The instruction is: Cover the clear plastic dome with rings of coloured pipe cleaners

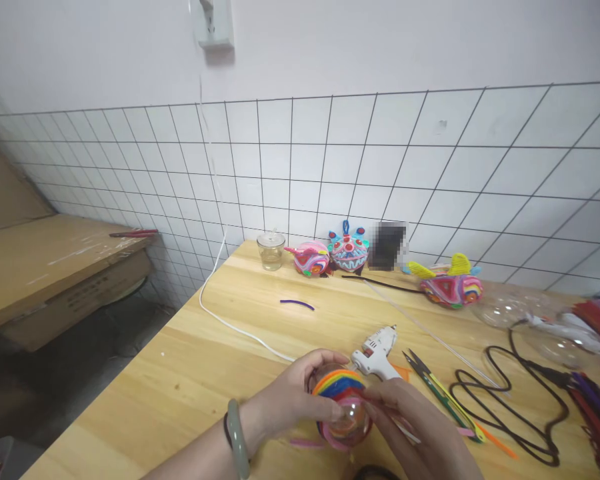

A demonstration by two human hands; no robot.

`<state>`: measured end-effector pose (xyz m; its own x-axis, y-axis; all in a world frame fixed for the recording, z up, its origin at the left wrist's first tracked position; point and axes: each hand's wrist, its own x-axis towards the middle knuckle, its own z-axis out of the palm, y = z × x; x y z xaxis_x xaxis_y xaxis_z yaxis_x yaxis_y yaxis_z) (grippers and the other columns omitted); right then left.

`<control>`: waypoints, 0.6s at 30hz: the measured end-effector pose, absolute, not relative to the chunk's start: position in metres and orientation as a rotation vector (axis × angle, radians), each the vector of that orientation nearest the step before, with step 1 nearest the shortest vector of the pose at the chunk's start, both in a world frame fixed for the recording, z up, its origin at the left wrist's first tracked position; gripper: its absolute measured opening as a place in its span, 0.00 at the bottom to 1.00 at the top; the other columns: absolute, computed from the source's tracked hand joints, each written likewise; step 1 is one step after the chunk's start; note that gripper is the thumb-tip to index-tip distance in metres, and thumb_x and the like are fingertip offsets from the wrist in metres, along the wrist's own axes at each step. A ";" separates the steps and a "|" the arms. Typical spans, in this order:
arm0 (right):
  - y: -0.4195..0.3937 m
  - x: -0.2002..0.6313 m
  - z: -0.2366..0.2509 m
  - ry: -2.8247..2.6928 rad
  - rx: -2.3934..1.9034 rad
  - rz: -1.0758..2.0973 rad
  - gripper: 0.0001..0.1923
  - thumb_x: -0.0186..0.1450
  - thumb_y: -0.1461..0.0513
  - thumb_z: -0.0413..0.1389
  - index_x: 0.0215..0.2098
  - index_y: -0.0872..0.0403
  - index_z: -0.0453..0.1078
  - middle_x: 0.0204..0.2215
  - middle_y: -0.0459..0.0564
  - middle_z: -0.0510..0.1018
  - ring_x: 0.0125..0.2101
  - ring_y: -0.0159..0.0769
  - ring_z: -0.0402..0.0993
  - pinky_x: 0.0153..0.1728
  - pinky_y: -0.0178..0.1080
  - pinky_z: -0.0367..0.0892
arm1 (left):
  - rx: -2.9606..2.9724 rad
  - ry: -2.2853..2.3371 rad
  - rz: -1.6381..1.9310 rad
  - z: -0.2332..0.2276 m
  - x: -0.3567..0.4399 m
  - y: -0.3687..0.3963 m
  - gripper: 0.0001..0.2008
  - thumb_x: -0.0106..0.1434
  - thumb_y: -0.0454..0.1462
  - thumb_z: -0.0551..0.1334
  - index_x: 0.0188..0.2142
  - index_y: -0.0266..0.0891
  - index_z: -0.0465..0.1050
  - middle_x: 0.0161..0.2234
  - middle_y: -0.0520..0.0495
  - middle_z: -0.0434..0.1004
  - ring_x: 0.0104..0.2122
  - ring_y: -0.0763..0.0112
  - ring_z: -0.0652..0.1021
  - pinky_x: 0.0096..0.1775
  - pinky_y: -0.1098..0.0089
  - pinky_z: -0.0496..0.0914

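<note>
My left hand (305,393) is wrapped around a clear plastic ball (357,423). Rainbow bands of pipe cleaner (340,383), orange, yellow, blue and red, cover its upper side, and a pink pipe cleaner (337,443) curves round the bare part. At the ball's right side, my right hand (405,413) pinches the pink pipe cleaner against the surface; its fingertips are partly hidden. Just beyond that hand lies a white hot glue gun (377,350), nozzle pointing away. Yellow-green thread snips (445,397) rest to the right.
Finished fuzzy ornaments (349,248) stand along the wall beside a glass cup (271,250). A purple pipe cleaner piece (297,304) lies mid-table. On the right are a coiled black cord (510,407), clear plastic shells (503,310) and pipe cleaner bundles (597,320). A white cord (235,327) crosses the left edge.
</note>
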<state>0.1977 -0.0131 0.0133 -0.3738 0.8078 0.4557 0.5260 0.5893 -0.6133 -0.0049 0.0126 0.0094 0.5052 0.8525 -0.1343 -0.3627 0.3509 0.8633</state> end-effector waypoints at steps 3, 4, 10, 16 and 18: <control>-0.012 0.201 0.013 -2.117 -1.072 0.435 0.04 0.68 0.60 0.54 0.40 0.47 0.72 0.31 0.46 0.80 0.32 0.35 0.78 0.32 0.32 0.74 | 0.811 0.668 0.834 0.010 -0.003 0.011 0.30 0.36 0.33 0.77 0.43 0.40 0.76 0.38 0.49 0.79 0.37 0.70 0.76 0.42 0.70 0.66; -0.013 0.201 0.013 -2.120 -1.095 0.438 0.05 0.68 0.60 0.54 0.39 0.47 0.72 0.32 0.47 0.80 0.32 0.35 0.78 0.32 0.32 0.74 | 0.791 0.674 0.823 0.010 -0.002 0.011 0.30 0.36 0.33 0.77 0.42 0.40 0.76 0.37 0.49 0.79 0.36 0.71 0.76 0.42 0.70 0.66; -0.016 0.198 0.013 -2.060 -1.145 0.432 0.05 0.68 0.58 0.54 0.37 0.47 0.72 0.31 0.47 0.80 0.32 0.37 0.78 0.33 0.34 0.73 | 0.720 0.674 0.804 0.012 0.000 0.010 0.25 0.41 0.31 0.76 0.41 0.39 0.77 0.34 0.50 0.79 0.34 0.72 0.76 0.39 0.71 0.67; -0.015 0.200 0.015 -2.099 -1.117 0.379 0.06 0.68 0.59 0.53 0.38 0.47 0.72 0.31 0.48 0.80 0.32 0.37 0.78 0.32 0.34 0.74 | 0.665 0.615 0.785 0.011 -0.002 0.011 0.24 0.42 0.30 0.74 0.41 0.38 0.77 0.33 0.49 0.79 0.32 0.72 0.76 0.38 0.71 0.66; -0.013 0.201 0.016 -2.146 -1.078 0.334 0.06 0.69 0.61 0.52 0.41 0.47 0.71 0.34 0.48 0.80 0.34 0.37 0.78 0.34 0.34 0.74 | 0.646 0.606 0.776 0.012 -0.003 0.011 0.23 0.43 0.30 0.73 0.41 0.38 0.77 0.33 0.48 0.80 0.33 0.71 0.76 0.38 0.71 0.66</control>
